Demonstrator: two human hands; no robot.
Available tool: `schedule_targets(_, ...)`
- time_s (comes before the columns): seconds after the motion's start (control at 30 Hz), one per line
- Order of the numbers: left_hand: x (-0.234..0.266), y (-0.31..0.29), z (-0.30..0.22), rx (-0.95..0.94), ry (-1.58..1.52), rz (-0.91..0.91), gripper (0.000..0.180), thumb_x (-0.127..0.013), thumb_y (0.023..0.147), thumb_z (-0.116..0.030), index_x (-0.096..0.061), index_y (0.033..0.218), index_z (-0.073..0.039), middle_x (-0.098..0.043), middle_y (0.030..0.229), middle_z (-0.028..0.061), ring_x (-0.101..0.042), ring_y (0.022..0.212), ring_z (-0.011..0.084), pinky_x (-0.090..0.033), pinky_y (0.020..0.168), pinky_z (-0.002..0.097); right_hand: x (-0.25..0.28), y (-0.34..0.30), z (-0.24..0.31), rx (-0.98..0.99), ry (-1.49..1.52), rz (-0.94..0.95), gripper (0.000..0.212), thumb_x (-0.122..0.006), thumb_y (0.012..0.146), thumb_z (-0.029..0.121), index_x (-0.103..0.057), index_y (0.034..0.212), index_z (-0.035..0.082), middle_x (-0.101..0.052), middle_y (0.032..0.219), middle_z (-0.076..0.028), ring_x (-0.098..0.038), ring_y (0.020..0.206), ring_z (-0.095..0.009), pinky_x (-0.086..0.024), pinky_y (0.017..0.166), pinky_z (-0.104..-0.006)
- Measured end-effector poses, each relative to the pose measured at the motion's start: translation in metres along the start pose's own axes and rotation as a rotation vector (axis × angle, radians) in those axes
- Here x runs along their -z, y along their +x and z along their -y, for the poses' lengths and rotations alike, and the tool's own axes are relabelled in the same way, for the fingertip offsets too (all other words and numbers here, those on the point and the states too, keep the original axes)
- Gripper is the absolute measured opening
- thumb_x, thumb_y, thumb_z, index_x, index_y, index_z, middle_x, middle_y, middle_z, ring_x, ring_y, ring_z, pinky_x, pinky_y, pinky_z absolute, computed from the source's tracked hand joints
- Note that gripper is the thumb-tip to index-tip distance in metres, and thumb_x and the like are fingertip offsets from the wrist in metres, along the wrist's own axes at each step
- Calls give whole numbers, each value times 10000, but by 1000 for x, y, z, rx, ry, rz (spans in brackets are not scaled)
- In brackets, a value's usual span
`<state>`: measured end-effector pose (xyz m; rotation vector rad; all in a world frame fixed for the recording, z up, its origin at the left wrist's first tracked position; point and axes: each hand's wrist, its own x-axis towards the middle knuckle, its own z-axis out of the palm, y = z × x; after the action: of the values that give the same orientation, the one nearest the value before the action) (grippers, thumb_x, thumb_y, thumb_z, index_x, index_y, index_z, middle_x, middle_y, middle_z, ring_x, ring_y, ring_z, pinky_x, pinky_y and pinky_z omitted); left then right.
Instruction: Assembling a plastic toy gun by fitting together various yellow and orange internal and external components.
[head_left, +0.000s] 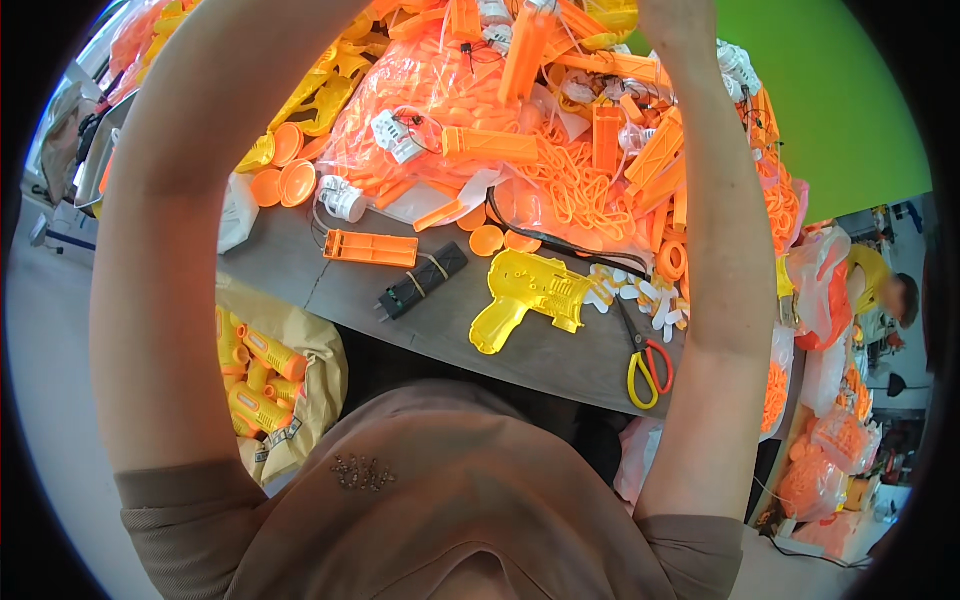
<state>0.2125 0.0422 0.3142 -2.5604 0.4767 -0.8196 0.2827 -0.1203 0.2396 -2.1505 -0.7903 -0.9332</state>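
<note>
Both my forearms reach up past the top edge, so my left hand and my right hand lie outside the picture, and what they hold does not show. Below them on the grey table sits a yellow plastic toy-gun shell half (pixel 523 296), its ribbed inner side up. To its left is a black oblong block (pixel 424 281) with a band around it. An orange rectangular plastic part (pixel 371 248) lies beyond the block. Scissors (pixel 645 366) with one yellow and one red handle rest near my right forearm. Small white-and-orange pieces (pixel 645 296) are scattered beside the shell.
A high heap of orange parts in clear bags (pixel 440 100) fills the table's far side. Orange cups (pixel 297 183) and a wired white motor unit (pixel 342 199) lie at its left. A paper sack (pixel 325 350) of yellow-orange shells stands lower left. Another person (pixel 880 285) is far right.
</note>
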Motion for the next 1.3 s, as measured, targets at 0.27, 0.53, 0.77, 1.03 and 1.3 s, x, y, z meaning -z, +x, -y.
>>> schedule_targets(0.27, -39, -29, -46, 207, -306, 57, 278, -677, 780, -345, -674, 844, -74, -684, 814, 125, -665, 782, 287, -501, 648, 392, 3, -57, -18, 300, -124, -152, 56, -585, 802, 73, -583, 826, 22, -577, 803, -167, -571, 768, -355, -442, 674, -440)
schedule_targets(0.53, -46, -75, -101, -262, -178, 282, 203, -603, 827, -274, -623, 850, -73, -664, 745, 92, -663, 711, 242, -481, 594, 365, 14, -176, -23, -28, 3, 274, 167, -687, 808, 150, -609, 863, 14, -512, 609, 7, -547, 590, -150, -448, 564, -351)
schedule_targets(0.77, -65, -145, -168, 70, -1112, 88, 333, -701, 760, -345, -610, 930, -73, -632, 691, 141, -632, 642, 327, -498, 586, 429, 69, -222, 23, -965, 653, 697, 167, -692, 788, 94, -598, 911, 31, -575, 651, -34, -488, 445, -73, -343, 377, -204)
schedule_targets(1.03, -97, -215, -231, 408, -1464, 202, 380, -726, 766, -263, -575, 990, 3, -622, 684, 155, -640, 631, 292, -488, 574, 379, 55, -318, 49, -1146, 700, 238, 95, -600, 863, 96, -573, 841, 8, -598, 666, -46, -493, 487, -65, -389, 414, -211)
schedule_targets(1.3, -88, -222, -251, 655, -1491, 308, 381, -716, 790, -303, -523, 844, 21, -593, 672, 159, -618, 617, 286, -472, 566, 383, 34, -347, 40, -936, 428, 81, 144, -620, 870, 109, -561, 781, 12, -548, 642, -9, -487, 517, -63, -425, 462, -216)
